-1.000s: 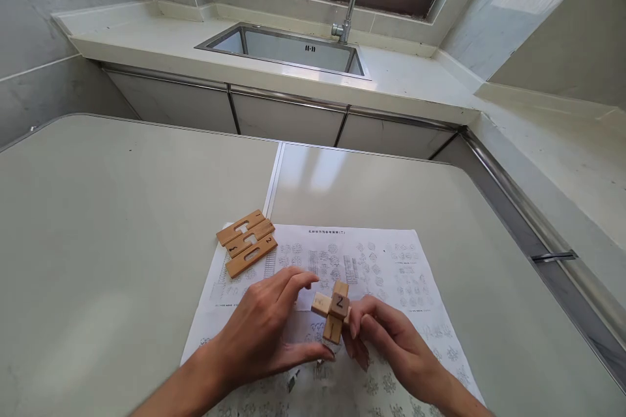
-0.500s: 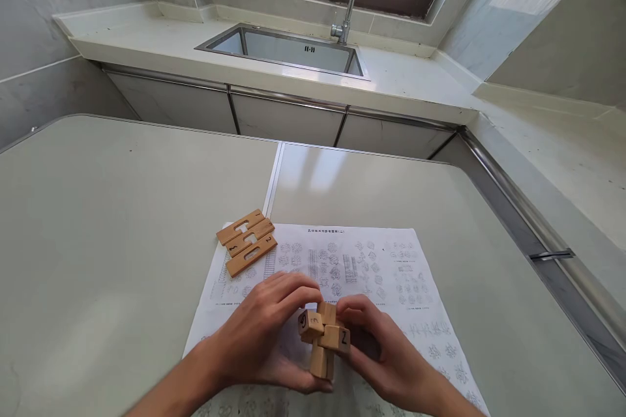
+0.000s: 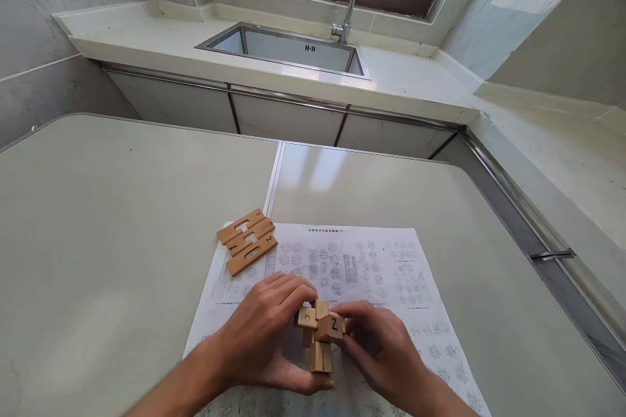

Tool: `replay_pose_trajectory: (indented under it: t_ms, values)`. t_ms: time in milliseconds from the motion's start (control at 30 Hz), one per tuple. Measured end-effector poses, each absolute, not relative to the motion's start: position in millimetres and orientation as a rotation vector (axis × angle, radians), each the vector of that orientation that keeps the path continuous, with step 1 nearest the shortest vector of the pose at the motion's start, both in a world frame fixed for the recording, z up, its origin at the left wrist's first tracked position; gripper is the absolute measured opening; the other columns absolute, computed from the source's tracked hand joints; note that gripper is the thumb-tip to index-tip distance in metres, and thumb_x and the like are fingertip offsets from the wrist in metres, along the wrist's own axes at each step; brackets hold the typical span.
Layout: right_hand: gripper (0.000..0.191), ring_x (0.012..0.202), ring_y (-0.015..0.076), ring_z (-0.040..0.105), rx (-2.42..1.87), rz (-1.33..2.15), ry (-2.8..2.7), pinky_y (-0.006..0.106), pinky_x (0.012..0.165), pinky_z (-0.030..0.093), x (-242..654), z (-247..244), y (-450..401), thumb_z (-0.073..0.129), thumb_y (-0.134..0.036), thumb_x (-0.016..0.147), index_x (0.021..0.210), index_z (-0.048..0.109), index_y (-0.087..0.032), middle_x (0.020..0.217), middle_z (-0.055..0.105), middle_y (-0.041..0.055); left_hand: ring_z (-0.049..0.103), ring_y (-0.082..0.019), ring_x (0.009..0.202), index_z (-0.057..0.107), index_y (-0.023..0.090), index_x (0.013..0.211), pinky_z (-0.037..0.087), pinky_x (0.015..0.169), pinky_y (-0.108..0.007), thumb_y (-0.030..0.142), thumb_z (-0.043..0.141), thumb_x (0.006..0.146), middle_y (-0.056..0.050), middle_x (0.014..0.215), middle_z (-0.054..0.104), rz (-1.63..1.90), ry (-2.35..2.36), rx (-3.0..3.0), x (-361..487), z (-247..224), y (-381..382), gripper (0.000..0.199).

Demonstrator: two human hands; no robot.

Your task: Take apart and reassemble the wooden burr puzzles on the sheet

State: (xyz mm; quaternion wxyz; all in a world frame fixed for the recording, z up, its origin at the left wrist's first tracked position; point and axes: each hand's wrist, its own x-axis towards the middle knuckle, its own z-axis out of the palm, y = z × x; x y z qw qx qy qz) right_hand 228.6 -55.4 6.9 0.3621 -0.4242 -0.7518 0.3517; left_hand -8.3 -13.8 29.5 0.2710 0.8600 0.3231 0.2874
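Note:
Between my two hands is a wooden burr puzzle (image 3: pixel 321 357) made of interlocked blocks, with a "3" and a "2" marked on two of its faces. My left hand (image 3: pixel 267 332) is closed round it, fingertips at its top and thumb under its lower end. From the other side my right hand (image 3: pixel 384 345) pinches the block marked "2" between thumb and fingers. Under both hands lies a printed sheet (image 3: pixel 386 267) of small diagrams. Three flat slotted wooden pieces (image 3: pixel 252 255) with numbers rest side by side at the sheet's upper left corner.
The pale table (image 3: pixel 122 221) has a seam (image 3: pixel 275 169) running across it. Behind it stands a counter (image 3: pixel 161 39) with a sink (image 3: pixel 283 45) and a tap (image 3: pixel 345 19). A metal rail (image 3: pixel 538 228) runs along the right side.
The wooden puzzle has turned a little in my hands, and its "2" face now points more towards me. The flat slotted pieces and the sheet stay put.

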Motion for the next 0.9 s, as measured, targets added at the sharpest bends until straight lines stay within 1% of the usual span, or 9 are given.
replay_pose_trajectory:
  t_ms: [67,133,233,400,533,667,733,833,900]
  values:
    - [0.029,0.059,0.0153,0.069,-1.101,0.969,-1.907,0.024,0.051,0.053,229.1,5.0,-55.7,0.062,-0.023,0.103,0.129,0.056,-0.032,0.084,0.075,-0.0014,0.066,-0.023,0.075,0.053,0.024,0.097,0.050,0.071,-0.036,0.056,0.086,0.064,-0.002,0.090,0.070,0.772,0.901,2.299,-8.1,30.7,-13.6,0.057]
    - [0.043,0.075,0.0188,0.074,-1.105,0.995,-1.885,0.026,0.054,0.057,229.8,2.6,-56.0,0.063,-0.021,0.101,0.140,0.050,-0.031,0.110,0.076,0.0064,0.064,-0.022,0.073,0.054,0.024,0.094,0.048,0.070,-0.035,0.054,0.086,0.065,-0.001,0.086,0.068,0.761,0.932,2.271,-8.4,31.5,-13.3,0.052]
    - [0.064,0.104,0.0259,0.072,-1.053,0.884,-1.889,0.034,0.068,0.064,229.7,-0.4,-55.9,0.068,-0.019,0.095,0.152,0.041,-0.029,0.141,0.061,0.0159,0.061,-0.021,0.071,0.057,0.023,0.093,0.045,0.067,-0.034,0.055,0.083,0.071,-0.001,0.082,0.065,0.745,0.978,2.221,-8.8,30.7,-12.8,0.046]
    - [0.083,0.139,0.0344,0.053,-0.908,0.558,-1.983,0.049,0.098,0.061,225.0,-0.4,-56.2,0.075,-0.018,0.090,0.158,0.029,-0.030,0.154,0.041,0.0177,0.060,-0.022,0.071,0.059,0.022,0.092,0.044,0.068,-0.035,0.061,0.076,0.078,-0.002,0.082,0.064,0.745,0.977,2.170,-1.7,29.5,-16.8,0.045]
    - [0.075,0.134,0.0317,0.053,-0.881,0.441,-2.031,0.048,0.098,0.062,222.2,-1.2,-59.1,0.074,-0.019,0.094,0.155,0.032,-0.029,0.155,0.036,0.0168,0.059,-0.021,0.071,0.057,0.022,0.091,0.044,0.069,-0.035,0.062,0.074,0.080,-0.002,0.084,0.065,0.760,0.982,2.158,9.9,32.8,-25.3,0.045]
    - [0.061,0.119,0.0268,0.059,-0.914,0.373,-2.022,0.042,0.093,0.064,222.0,1.2,-60.7,0.067,-0.010,0.095,0.149,0.043,-0.024,0.143,0.045,0.0152,0.061,-0.021,0.071,0.060,0.023,0.093,0.045,0.071,-0.036,0.069,0.065,0.087,-0.002,0.084,0.065,0.786,0.939,2.138,15.7,34.5,-31.4,0.047]
    - [0.057,0.116,0.0262,0.060,-0.909,0.339,-2.021,0.040,0.092,0.064,221.9,5.2,-60.0,0.067,-0.012,0.096,0.148,0.046,-0.022,0.137,0.049,0.0148,0.062,-0.021,0.072,0.061,0.023,0.093,0.046,0.071,-0.035,0.071,0.062,0.089,-0.002,0.083,0.065,0.779,0.936,2.116,15.8,34.5,-32.4,0.048]
    - [0.056,0.114,0.0270,0.062,-0.888,0.308,-2.028,0.041,0.093,0.064,221.9,12.1,-58.1,0.070,-0.019,0.096,0.147,0.047,-0.019,0.132,0.051,0.0148,0.062,-0.022,0.071,0.059,0.022,0.092,0.046,0.069,-0.035,0.071,0.062,0.088,-0.002,0.082,0.064,0.747,0.964,2.085,12.6,35.6,-31.2,0.049]
    - [0.058,0.114,0.0271,0.063,-0.896,0.307,-2.021,0.041,0.094,0.064,222.4,15.0,-56.9,0.071,-0.018,0.093,0.146,0.047,-0.019,0.130,0.053,0.0146,0.060,-0.022,0.069,0.057,0.022,0.091,0.046,0.067,-0.035,0.069,0.065,0.084,-0.002,0.080,0.063,0.735,1.011,2.064,8.3,37.0,-28.3,0.048]
